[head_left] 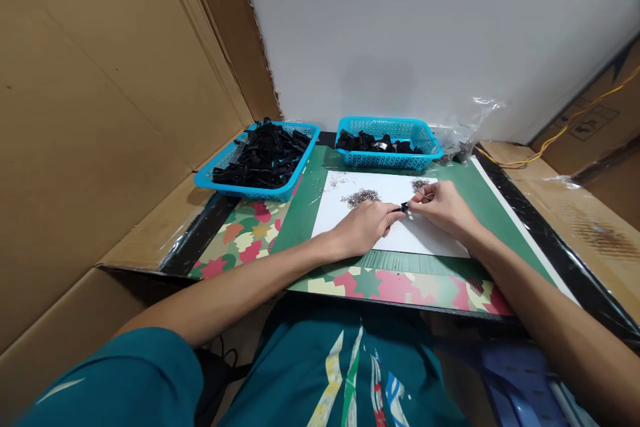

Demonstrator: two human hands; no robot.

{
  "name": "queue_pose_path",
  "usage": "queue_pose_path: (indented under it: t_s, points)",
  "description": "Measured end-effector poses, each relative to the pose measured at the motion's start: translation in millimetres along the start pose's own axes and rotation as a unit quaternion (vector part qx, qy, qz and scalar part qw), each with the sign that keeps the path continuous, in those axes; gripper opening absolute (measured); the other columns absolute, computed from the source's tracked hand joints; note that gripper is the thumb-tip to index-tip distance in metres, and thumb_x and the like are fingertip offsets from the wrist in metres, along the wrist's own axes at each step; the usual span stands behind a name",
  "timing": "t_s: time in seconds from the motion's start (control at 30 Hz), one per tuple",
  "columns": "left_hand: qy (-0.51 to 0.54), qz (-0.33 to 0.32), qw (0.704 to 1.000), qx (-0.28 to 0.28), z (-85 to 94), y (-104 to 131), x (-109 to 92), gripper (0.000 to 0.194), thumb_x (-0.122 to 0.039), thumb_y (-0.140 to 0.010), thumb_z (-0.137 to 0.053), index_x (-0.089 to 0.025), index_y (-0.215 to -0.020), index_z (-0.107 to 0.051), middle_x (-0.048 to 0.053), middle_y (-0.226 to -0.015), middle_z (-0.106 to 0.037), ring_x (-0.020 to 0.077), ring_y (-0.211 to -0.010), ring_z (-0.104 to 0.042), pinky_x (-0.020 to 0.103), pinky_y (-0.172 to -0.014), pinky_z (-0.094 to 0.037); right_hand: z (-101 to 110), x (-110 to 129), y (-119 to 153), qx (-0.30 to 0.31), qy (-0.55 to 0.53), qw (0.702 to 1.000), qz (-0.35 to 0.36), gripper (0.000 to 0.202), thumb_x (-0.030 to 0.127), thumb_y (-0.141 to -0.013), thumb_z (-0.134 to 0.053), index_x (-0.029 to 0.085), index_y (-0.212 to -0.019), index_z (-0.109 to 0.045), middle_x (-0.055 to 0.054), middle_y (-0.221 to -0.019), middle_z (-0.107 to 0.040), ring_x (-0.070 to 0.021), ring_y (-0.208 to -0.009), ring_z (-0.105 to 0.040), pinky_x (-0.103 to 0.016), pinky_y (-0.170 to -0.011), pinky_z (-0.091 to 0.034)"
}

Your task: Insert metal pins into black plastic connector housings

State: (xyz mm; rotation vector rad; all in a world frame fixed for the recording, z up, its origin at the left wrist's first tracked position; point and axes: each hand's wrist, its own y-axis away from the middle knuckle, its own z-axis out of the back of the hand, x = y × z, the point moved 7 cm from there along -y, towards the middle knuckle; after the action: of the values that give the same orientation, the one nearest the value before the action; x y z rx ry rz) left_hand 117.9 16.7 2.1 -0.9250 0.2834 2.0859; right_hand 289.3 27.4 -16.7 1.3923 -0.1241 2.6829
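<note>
Both hands meet over a small black part on the white sheet.

Nearest us, our forearms reach in from either side across the desk (240, 240), with its star-patterned mat, and converge mid-sheet. Our left hand (364, 225) lies palm down, fingers drawn together, pinching the small black part (404, 206) at its tip; our right hand (440, 205) meets it from the other side, fingertips closed on the same part or something tiny against it, too small to make out. The part sits just above the white sheet (400, 237), between the two hands. Beyond lie two heaps of tiny metal pieces (361, 197) on the sheet. Farther back stand two blue baskets: the left basket (295, 183) piled with black parts, the right basket (390, 160) holding fewer. We can read no writing anywhere; the printing on the cardboard box (593, 120) at far right is illegible.
</note>
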Motion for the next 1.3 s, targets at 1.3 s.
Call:
queue_pose_path:
  t_s: [1.3]
  points:
    - [-0.089,-0.011,0.996,0.014,-3.9,3,-1,0.041,-0.039,-0.112,-0.042,-0.013,-0.11,-0.074,0.01,-0.083,-0.072,0.0228,-0.073,-0.066,0.031,-0.066,-0.04,3,10,7,0.098,0.099,0.98,0.14,0.047,0.059,-0.088,-0.064,0.015,-0.074,-0.076,-0.002,-0.056,-0.056,-0.0148,-0.054,-0.04,-0.03,-0.051,-0.026]
